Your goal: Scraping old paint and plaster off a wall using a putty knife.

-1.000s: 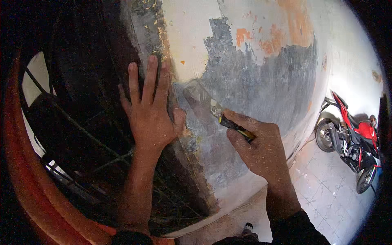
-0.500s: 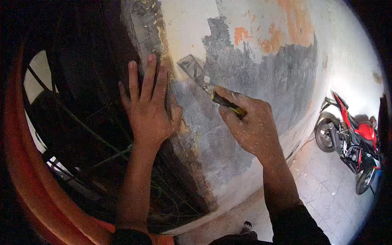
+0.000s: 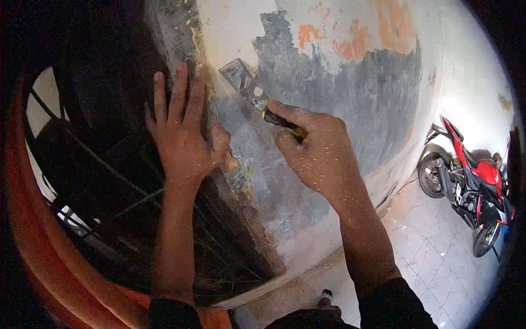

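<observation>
A paint scraper (image 3: 249, 90) with a wide metal blade and a black and yellow handle is gripped in my right hand (image 3: 320, 148). Its blade lies against the cream paint of the wall (image 3: 307, 109), up and left of the hand. Below and right of that paint spreads a grey scraped area, with orange patches above it. My left hand (image 3: 183, 129) rests with fingers spread along the wall's rough edge (image 3: 241, 203), its thumb toward the grey surface. White flecks of dust dot the back of my right hand.
A dark opening with thin bars (image 3: 109, 170) lies left of the edge. Orange cloth (image 3: 60, 252) curves along the lower left. A red and black motorcycle (image 3: 466, 186) stands at the right on a tiled floor (image 3: 422, 247). One of my feet (image 3: 326, 295) shows at the bottom.
The wall, both hands and the motorcycle all sit slightly further left and up in the picture. The scraper's blade stays near the same cream patch; both hands keep their poses.
</observation>
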The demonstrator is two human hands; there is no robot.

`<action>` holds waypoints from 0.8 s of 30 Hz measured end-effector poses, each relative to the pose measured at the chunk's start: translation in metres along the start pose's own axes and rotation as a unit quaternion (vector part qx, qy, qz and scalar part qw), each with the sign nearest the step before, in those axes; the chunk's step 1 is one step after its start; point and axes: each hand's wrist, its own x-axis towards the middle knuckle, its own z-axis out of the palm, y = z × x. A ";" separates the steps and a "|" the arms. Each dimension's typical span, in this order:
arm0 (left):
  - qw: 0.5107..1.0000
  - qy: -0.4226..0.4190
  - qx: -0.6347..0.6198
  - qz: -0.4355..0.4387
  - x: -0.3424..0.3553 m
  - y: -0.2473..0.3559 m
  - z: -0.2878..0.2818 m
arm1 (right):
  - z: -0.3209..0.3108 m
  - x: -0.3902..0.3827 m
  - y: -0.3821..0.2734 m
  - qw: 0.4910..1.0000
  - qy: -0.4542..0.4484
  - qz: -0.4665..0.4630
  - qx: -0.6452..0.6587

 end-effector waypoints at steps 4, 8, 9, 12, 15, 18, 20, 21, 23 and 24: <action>0.999 0.007 0.026 0.019 -0.008 -0.014 0.004 | 0.002 -0.030 0.010 0.999 -0.006 0.025 0.023; 1.000 0.000 0.016 0.024 -0.002 -0.001 0.006 | -0.013 -0.010 0.008 0.996 -0.039 0.056 -0.055; 1.000 0.000 0.015 0.022 -0.002 -0.003 0.005 | -0.014 -0.003 0.004 0.994 -0.064 0.070 -0.060; 1.000 0.004 0.008 0.023 -0.007 -0.011 0.005 | -0.018 -0.018 0.002 0.997 -0.041 0.059 -0.011; 0.999 -0.028 0.027 0.004 -0.010 -0.010 -0.001 | -0.002 -0.023 0.008 1.000 -0.014 0.012 -0.009; 1.000 -0.005 0.003 0.008 -0.002 -0.002 0.004 | -0.006 0.001 0.000 0.997 -0.006 0.035 -0.072; 1.000 -0.023 0.010 0.002 -0.003 -0.003 0.003 | -0.013 0.006 -0.010 0.999 0.022 0.024 -0.030; 0.999 -0.041 0.025 -0.008 -0.005 -0.005 0.003 | -0.012 0.001 -0.007 0.999 0.019 0.021 -0.027; 0.999 -0.028 0.038 -0.001 -0.007 -0.010 -0.003 | -0.015 -0.025 -0.010 0.996 -0.017 0.063 -0.065; 0.999 -0.019 0.039 0.008 -0.008 -0.009 0.000 | -0.005 -0.033 -0.007 0.996 0.007 0.033 -0.088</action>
